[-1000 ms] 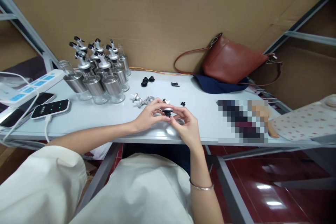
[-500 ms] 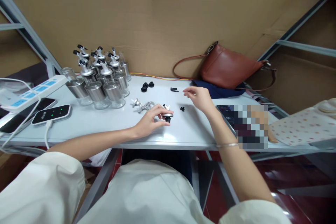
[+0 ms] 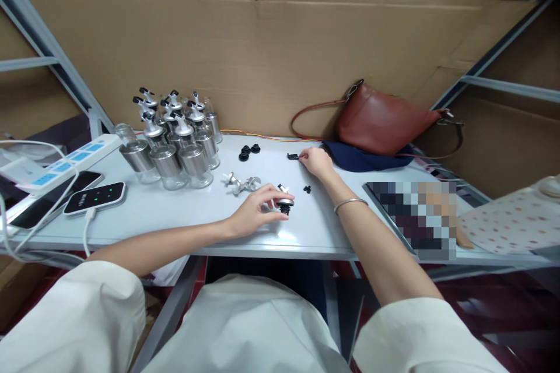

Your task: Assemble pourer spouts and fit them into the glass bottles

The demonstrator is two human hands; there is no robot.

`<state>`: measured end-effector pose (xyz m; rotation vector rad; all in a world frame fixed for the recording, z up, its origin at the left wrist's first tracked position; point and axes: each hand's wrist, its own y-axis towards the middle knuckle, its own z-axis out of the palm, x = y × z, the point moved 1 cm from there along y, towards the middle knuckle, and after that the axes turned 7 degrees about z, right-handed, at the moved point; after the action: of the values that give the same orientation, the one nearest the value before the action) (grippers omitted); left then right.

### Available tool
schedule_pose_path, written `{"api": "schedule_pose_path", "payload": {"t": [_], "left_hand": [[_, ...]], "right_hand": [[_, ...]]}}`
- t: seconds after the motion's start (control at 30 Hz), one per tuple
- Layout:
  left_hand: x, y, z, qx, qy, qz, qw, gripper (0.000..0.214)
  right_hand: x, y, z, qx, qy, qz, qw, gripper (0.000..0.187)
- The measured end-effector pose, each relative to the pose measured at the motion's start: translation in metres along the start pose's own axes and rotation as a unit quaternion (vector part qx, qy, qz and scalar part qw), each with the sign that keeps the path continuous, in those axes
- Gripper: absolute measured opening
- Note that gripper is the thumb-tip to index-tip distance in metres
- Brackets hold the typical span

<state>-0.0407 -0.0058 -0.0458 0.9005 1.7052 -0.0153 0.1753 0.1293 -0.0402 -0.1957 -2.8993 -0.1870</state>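
My left hand (image 3: pixel 256 210) is closed on a pourer spout (image 3: pixel 285 203) with a silver collar and a black ribbed stopper, held upright just above the table. At the back, the pinched fingertips of my right hand (image 3: pixel 317 162) are on small black lever caps (image 3: pixel 293 157); whether one is lifted is too small to see. Beyond my left fingers lie several loose silver spout parts (image 3: pixel 241 184). Several black rubber stoppers (image 3: pixel 249 152) sit farther back. A little cluster of tiny black pieces (image 3: pixel 307 189) rests between my hands.
Glass-and-steel bottles (image 3: pixel 184 151), most topped with spouts, stand at the left. Beside them are a power strip (image 3: pixel 79 160), a phone and a white-edged device (image 3: pixel 94 198) on a cable. A brown bag (image 3: pixel 380 119) lies on dark blue cloth at the back right, before a cardboard wall.
My right hand has moved left to the black lever caps, its fingers now pinched there. My left hand keeps its hold on the pourer spout. The whole view has shifted slightly.
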Motion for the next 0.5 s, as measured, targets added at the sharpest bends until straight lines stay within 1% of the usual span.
{"api": "schedule_pose_path", "payload": {"t": [0.13, 0.27, 0.33, 0.4, 0.43, 0.5], "left_hand": [[0.0, 0.0, 0.0, -0.001, -0.003, 0.0, 1.0, 0.033], [0.0, 0.0, 0.0, -0.006, -0.022, -0.004, 1.0, 0.034], [0.002, -0.001, 0.001, -0.019, -0.042, -0.012, 0.999, 0.041], [0.003, -0.001, 0.002, -0.033, -0.059, -0.02, 0.997, 0.046], [0.003, -0.001, 0.003, -0.037, -0.064, -0.023, 0.997, 0.045], [0.003, -0.001, 0.003, -0.033, -0.066, -0.021, 0.997, 0.038]], "right_hand": [[0.004, -0.005, -0.003, -0.007, 0.005, 0.015, 1.0, 0.023], [0.007, -0.023, -0.021, -0.015, 0.024, 0.021, 0.999, 0.016], [0.01, -0.042, -0.032, -0.032, 0.044, 0.013, 0.998, 0.014], [0.012, -0.07, -0.041, -0.053, 0.082, -0.007, 0.995, 0.011], [0.013, -0.086, -0.042, -0.076, 0.15, -0.025, 0.985, 0.009], [0.012, -0.121, -0.038, -0.099, 0.286, -0.04, 0.952, 0.01]]}}
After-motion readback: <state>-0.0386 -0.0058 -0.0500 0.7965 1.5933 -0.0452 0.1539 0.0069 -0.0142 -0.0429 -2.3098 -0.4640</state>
